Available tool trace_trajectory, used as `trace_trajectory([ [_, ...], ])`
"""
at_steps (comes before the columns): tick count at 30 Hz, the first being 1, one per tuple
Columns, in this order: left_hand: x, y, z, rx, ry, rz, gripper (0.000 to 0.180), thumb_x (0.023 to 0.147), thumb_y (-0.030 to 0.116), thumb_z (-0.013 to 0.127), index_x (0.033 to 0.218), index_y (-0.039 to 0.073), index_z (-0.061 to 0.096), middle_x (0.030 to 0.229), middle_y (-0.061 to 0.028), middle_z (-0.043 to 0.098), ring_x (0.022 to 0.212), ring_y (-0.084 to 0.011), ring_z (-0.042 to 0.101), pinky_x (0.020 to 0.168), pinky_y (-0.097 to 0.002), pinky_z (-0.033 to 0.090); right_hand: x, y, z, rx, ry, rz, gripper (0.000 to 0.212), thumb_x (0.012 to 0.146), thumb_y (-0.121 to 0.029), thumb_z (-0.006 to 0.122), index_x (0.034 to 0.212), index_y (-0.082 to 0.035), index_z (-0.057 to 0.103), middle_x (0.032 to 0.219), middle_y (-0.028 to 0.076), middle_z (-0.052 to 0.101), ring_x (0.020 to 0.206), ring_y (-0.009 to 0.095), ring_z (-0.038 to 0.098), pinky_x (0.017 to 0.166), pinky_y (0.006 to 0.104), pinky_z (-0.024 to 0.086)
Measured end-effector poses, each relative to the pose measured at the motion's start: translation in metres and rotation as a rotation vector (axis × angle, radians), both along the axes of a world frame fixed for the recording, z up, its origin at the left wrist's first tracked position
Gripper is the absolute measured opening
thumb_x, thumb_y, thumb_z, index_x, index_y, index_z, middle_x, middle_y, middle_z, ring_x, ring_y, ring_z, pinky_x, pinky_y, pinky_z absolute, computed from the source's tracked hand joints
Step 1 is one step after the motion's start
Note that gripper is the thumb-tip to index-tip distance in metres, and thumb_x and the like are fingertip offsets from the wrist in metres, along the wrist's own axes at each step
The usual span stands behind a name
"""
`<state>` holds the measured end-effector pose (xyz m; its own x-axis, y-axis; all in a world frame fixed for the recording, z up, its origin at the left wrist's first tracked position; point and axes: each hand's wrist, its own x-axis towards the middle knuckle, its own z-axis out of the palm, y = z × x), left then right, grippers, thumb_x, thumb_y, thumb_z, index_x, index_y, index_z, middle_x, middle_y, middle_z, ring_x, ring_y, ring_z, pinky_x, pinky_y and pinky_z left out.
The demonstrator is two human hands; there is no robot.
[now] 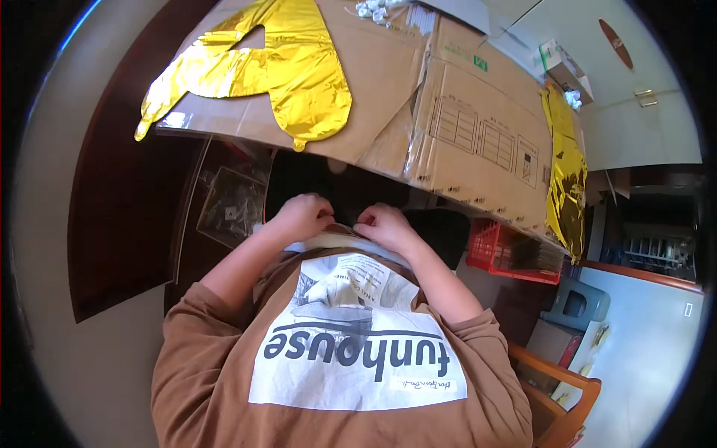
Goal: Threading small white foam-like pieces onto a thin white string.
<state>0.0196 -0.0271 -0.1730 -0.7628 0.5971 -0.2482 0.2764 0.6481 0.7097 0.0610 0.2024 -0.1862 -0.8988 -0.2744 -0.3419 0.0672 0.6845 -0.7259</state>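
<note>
Both my hands are close to my waist, below the front edge of a cardboard-covered table [373,82]. My left hand [305,215] is closed, its fingers curled inward beside the hem of my brown shirt [216,358]. Level with it and a little apart, my right hand [385,225] is also closed with bent fingers. A white band of cloth [336,240] lies just under the hands. Whatever the fingertips pinch is too small or hidden to make out. A flat gold foil balloon [310,82] shaped like a letter lies on the cardboard, its lower tips reaching the front edge.
More gold foil [565,172] hangs over the table's right edge. A red plastic crate [515,254] is under that side, and a clear bin [230,207] under the left. At right are a small carton [565,71], a wooden chair [567,388] and a blue-grey stool [579,302].
</note>
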Motion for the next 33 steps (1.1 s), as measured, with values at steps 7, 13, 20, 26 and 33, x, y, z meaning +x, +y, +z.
trace_trajectory([
  [7,-0.007,0.01,-0.012,-0.052,-0.007,-0.084,0.019,0.074,0.026,0.067,0.084,0.01,0.073,0.084,-0.0138,0.068,0.081,-0.0321,0.065,0.076,-0.0416,0.052,-0.004,0.004,-0.024,0.053,-0.041,0.209,0.02,0.075,-0.022,0.068,0.086,-0.007,0.072,0.082,0.015,0.069,0.075,0.028,0.067,0.069,0.0359,0.052],
  [13,-0.014,0.016,-0.01,0.014,-0.016,-0.069,0.024,0.078,0.028,0.067,0.087,0.006,0.072,0.085,-0.0154,0.068,0.081,-0.0327,0.065,0.073,-0.0403,0.051,-0.013,0.02,-0.012,-0.055,0.014,0.105,0.017,0.079,-0.019,0.068,0.086,-0.004,0.071,0.077,0.013,0.069,0.071,0.023,0.067,0.067,0.0317,0.051],
  [20,-0.017,0.037,0.012,-0.027,0.021,-0.235,0.024,0.078,0.028,0.068,0.091,0.009,0.072,0.088,-0.014,0.069,0.081,-0.0315,0.066,0.074,-0.0403,0.051,-0.011,0.018,0.015,-0.125,-0.003,-0.141,0.021,0.08,-0.023,0.067,0.091,-0.006,0.07,0.084,0.013,0.069,0.078,0.026,0.067,0.071,0.0354,0.051],
  [26,-0.019,0.031,-0.031,-0.063,0.007,-0.261,0.017,0.072,0.025,0.067,0.076,0.009,0.071,0.079,-0.012,0.068,0.076,-0.0302,0.066,0.071,-0.0401,0.052,0.007,0.033,-0.018,-0.102,-0.132,0.003,0.024,0.08,-0.022,0.069,0.095,-0.004,0.07,0.088,0.011,0.069,0.078,0.019,0.065,0.072,0.031,0.052],
  [33,-0.022,0.026,-0.013,0.031,-0.153,-0.191,0.019,0.076,0.021,0.069,0.085,0.004,0.072,0.083,-0.0164,0.067,0.08,-0.0301,0.065,0.074,-0.0372,0.051,0.012,0.024,-0.02,-0.275,-0.13,0.001,0.025,0.079,-0.024,0.068,0.094,-0.005,0.07,0.088,0.014,0.069,0.08,0.025,0.067,0.074,0.0336,0.052],
])
